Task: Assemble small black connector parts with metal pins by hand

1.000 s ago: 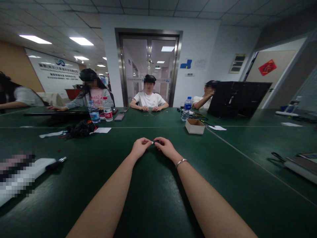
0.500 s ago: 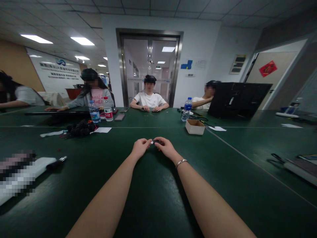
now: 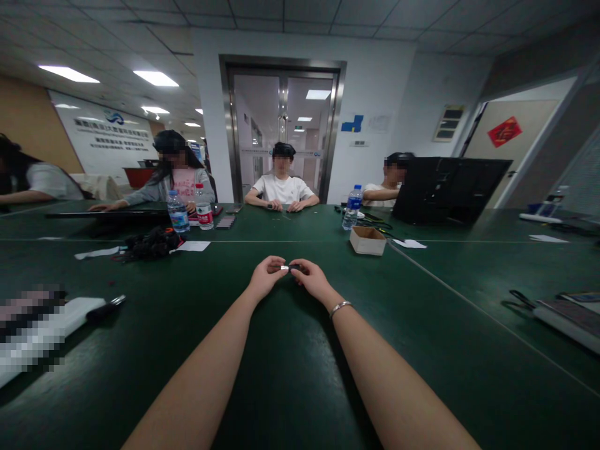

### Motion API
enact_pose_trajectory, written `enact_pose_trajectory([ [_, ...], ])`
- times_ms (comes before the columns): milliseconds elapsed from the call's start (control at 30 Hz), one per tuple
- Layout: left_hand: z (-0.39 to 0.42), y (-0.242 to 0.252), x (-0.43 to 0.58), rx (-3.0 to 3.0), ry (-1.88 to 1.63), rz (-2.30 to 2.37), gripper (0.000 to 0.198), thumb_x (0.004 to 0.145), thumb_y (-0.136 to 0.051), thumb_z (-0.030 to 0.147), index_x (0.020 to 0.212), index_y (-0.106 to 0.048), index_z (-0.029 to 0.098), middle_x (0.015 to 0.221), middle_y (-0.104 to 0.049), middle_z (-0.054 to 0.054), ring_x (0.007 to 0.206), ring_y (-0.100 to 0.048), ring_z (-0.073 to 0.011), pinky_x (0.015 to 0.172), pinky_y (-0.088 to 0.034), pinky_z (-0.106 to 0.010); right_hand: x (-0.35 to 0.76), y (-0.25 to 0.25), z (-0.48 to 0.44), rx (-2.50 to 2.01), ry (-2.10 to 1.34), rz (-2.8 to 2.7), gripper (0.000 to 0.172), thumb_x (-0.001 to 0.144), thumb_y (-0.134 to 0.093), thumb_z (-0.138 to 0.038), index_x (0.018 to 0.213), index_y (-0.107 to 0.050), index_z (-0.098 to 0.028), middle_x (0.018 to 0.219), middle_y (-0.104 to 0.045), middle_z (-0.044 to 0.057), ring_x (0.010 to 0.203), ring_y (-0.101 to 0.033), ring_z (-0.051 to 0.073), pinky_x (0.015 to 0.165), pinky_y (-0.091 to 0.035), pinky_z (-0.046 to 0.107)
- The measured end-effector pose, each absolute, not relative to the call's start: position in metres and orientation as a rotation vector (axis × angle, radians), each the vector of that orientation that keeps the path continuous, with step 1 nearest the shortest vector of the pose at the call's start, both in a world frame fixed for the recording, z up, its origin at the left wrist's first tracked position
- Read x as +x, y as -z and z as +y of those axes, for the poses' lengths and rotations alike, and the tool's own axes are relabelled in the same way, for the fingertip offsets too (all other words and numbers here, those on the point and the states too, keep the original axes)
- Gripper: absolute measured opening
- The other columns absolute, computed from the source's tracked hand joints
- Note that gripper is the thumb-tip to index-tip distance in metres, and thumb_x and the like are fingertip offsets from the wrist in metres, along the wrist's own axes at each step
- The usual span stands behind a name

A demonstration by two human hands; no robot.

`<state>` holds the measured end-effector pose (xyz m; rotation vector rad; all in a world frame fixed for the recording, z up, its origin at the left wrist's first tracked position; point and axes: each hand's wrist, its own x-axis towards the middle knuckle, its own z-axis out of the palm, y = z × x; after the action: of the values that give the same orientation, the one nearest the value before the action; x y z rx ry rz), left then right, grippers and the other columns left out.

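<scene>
Both my hands meet over the green table (image 3: 290, 350), in front of me. Between their fingertips is a small slim object (image 3: 285, 267) with a shiny silver end on the left and a dark body on the right; it is too small to name. My right hand (image 3: 313, 278), below a silver bracelet, pinches the dark part, which its fingers partly cover. At the silver end is my left hand (image 3: 265, 276), thumb and fingers curled about it with a little gap showing between them.
An open cardboard box (image 3: 368, 242) sits ahead to the right, near a water bottle (image 3: 351, 207). Black cables (image 3: 152, 242) lie bunched at left, by two bottles. A white item with a black, metal-tipped end (image 3: 105, 309) is near left. Co-workers sit across.
My left fingers have lifted and parted slightly from the thumb, so more of the silver end shows. The right hand keeps its pinch almost unmoved.
</scene>
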<state>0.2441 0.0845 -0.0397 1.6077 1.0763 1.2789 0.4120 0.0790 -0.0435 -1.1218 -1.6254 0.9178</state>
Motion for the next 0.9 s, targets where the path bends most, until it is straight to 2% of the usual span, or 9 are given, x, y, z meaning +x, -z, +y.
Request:
enact_pose_trajectory([
  [100,0.0837,0.0394,0.2454,1.544,-1.204,1.246,0.041,0.075,-0.06,0.05,0.098,-0.06,0.016,0.09,-0.066,-0.008,0.077,-0.062,-0.0171,0.067,-0.048,-0.028,0.4114,0.0434,0.0791,-1.134,-0.905,-1.619,0.024,0.077,-0.058,-0.027,0.099,-0.062,-0.018,0.07,-0.053,-0.002,0.057,-0.052,0.009,0.053,-0.046,0.022],
  [233,0.0814,0.0409,0.247,1.78,-1.04,1.352,0.043,0.085,-0.041,0.053,0.077,-0.064,0.017,0.076,-0.066,-0.005,0.074,-0.061,-0.018,0.07,-0.046,-0.03,0.4119,0.0449,0.0802,-1.137,-0.9,-1.632,0.024,0.077,-0.058,-0.026,0.099,-0.062,-0.018,0.073,-0.056,-0.002,0.055,-0.051,0.008,0.054,-0.046,0.023],
  [333,0.0809,0.0427,0.2473,1.869,-1.117,1.234,0.021,0.08,-0.055,0.035,0.091,-0.064,0.02,0.09,-0.065,-0.005,0.084,-0.061,-0.0173,0.079,-0.047,-0.03,0.4125,0.0465,0.0814,-1.128,-0.904,-1.625,0.025,0.076,-0.058,-0.026,0.099,-0.062,-0.018,0.072,-0.055,-0.002,0.056,-0.051,0.008,0.054,-0.045,0.023],
  [467,0.0818,0.0444,0.2479,1.751,-1.215,1.19,0.046,0.072,-0.064,0.025,0.117,-0.055,0.021,0.104,-0.062,-0.007,0.09,-0.062,-0.0176,0.083,-0.047,-0.031,0.4125,0.0478,0.0823,-1.13,-0.897,-1.641,0.026,0.076,-0.059,-0.027,0.1,-0.062,-0.019,0.069,-0.054,-0.003,0.055,-0.05,0.009,0.054,-0.044,0.023],
  [567,0.0815,0.0444,0.2488,1.761,-1.125,1.262,0.031,0.081,-0.053,0.042,0.1,-0.061,0.019,0.084,-0.065,-0.005,0.075,-0.061,-0.0166,0.074,-0.048,-0.031,0.4123,0.0483,0.0827,-1.137,-0.885,-1.664,0.026,0.076,-0.059,-0.028,0.1,-0.062,-0.019,0.07,-0.054,-0.003,0.056,-0.05,0.009,0.055,-0.044,0.023],
  [633,0.0806,0.0436,0.2492,1.792,-1.102,1.239,0.028,0.084,-0.047,0.043,0.09,-0.06,0.019,0.073,-0.063,-0.002,0.069,-0.059,-0.0153,0.07,-0.047,-0.029,0.4124,0.0485,0.083,-1.139,-0.878,-1.668,0.026,0.076,-0.059,-0.027,0.1,-0.062,-0.019,0.072,-0.055,-0.002,0.056,-0.051,0.009,0.056,-0.045,0.023],
  [700,0.08,0.0424,0.2492,1.784,-1.179,1.177,0.02,0.08,-0.056,0.035,0.092,-0.057,0.02,0.079,-0.063,-0.002,0.074,-0.06,-0.0145,0.072,-0.047,-0.028,0.4126,0.0485,0.0831,-1.146,-0.874,-1.656,0.025,0.075,-0.059,-0.027,0.099,-0.063,-0.019,0.073,-0.055,-0.002,0.056,-0.05,0.008,0.056,-0.045,0.023],
  [767,0.0803,0.0416,0.2487,1.721,-1.275,1.15,0.035,0.071,-0.066,0.028,0.102,-0.052,0.021,0.094,-0.063,-0.004,0.083,-0.062,-0.015,0.076,-0.048,-0.027,0.4128,0.048,0.0829,-1.15,-0.879,-1.651,0.025,0.076,-0.059,-0.027,0.099,-0.062,-0.019,0.071,-0.054,-0.003,0.055,-0.05,0.008,0.056,-0.046,0.023],
  [900,0.0823,0.0421,0.2472,1.6,-1.191,1.258,0.035,0.079,-0.056,0.045,0.1,-0.054,0.018,0.094,-0.064,-0.007,0.078,-0.063,-0.017,0.064,-0.048,-0.027,0.4129,0.0464,0.0814,-1.15,-0.89,-1.662,0.024,0.077,-0.058,-0.027,0.099,-0.062,-0.019,0.07,-0.054,-0.003,0.056,-0.051,0.008,0.055,-0.045,0.022],
])
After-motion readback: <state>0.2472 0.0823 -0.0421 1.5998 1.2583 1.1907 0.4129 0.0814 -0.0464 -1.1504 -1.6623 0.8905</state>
